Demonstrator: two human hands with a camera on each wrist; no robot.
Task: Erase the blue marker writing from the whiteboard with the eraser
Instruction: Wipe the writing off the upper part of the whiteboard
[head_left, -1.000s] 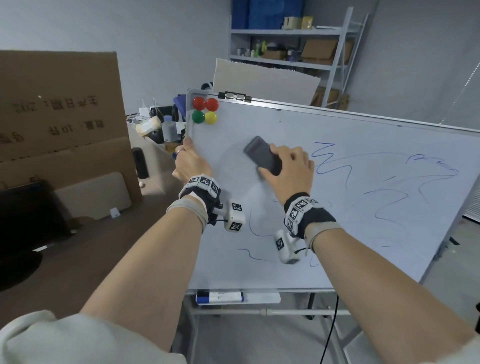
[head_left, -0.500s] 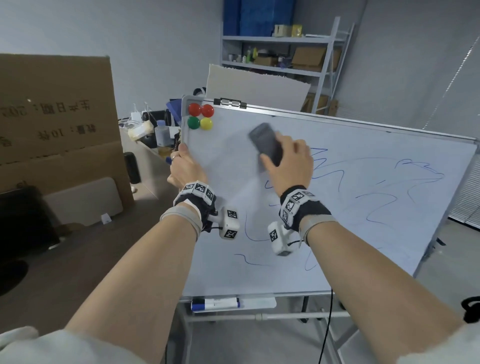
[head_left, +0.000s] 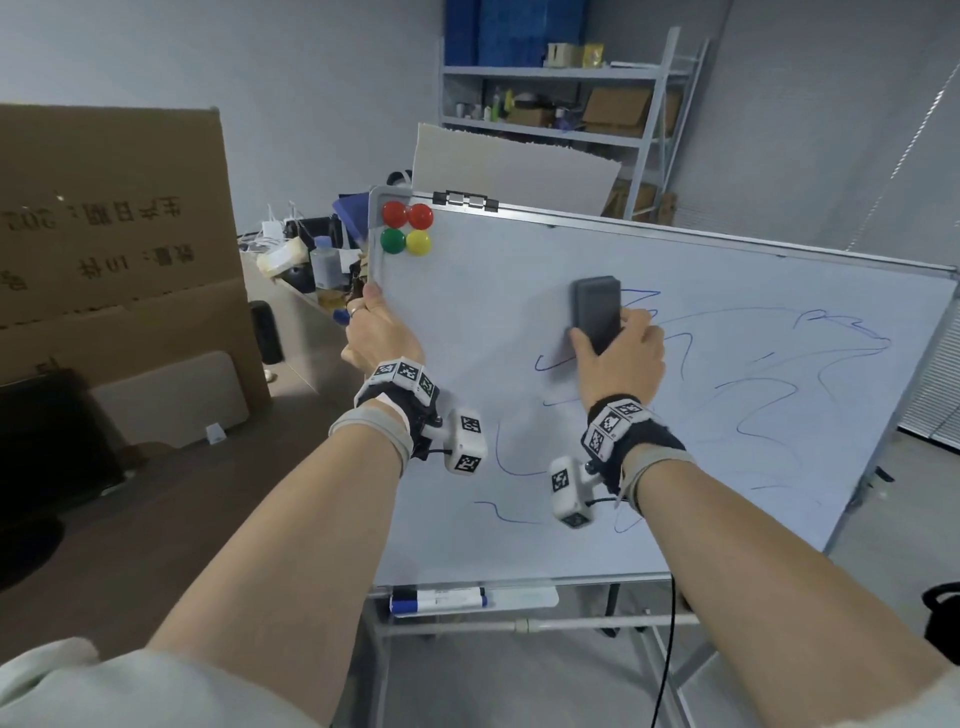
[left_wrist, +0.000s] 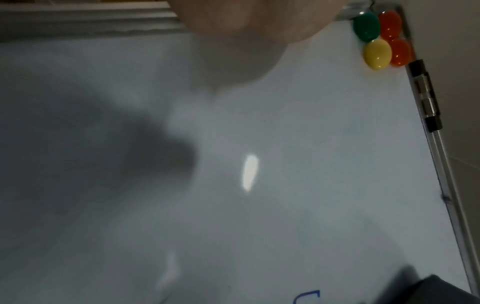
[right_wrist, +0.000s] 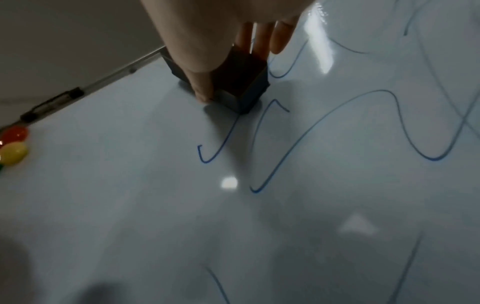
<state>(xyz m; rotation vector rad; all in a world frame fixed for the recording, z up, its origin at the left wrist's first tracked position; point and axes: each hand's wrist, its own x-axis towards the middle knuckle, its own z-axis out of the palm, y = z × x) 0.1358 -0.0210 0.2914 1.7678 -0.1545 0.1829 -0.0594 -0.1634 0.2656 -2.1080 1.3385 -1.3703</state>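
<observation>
A tilted whiteboard (head_left: 467, 322) on a metal stand carries thin blue marker lines (head_left: 769, 384) over its middle and right; its upper left part is wiped white. My right hand (head_left: 618, 358) grips a dark grey eraser (head_left: 597, 314) and presses it flat on the board at the left end of the lines. In the right wrist view the thumb and fingers clamp the eraser (right_wrist: 241, 80), with blue strokes (right_wrist: 324, 131) just below it. My left hand (head_left: 376, 325) holds the board's left edge below the magnets. In the left wrist view only the palm (left_wrist: 241, 30) shows.
Red, green and yellow magnets (head_left: 407, 228) sit in the board's top left corner. A blue-capped marker (head_left: 439, 601) lies in the tray under the board. A cluttered desk (head_left: 311, 270) and a big cardboard box (head_left: 114, 249) stand to the left, metal shelves (head_left: 566, 83) behind.
My right hand has carried the eraser to the right across the upper board and turned it upright, onto the start of the blue lines. The left hand kept its hold on the edge.
</observation>
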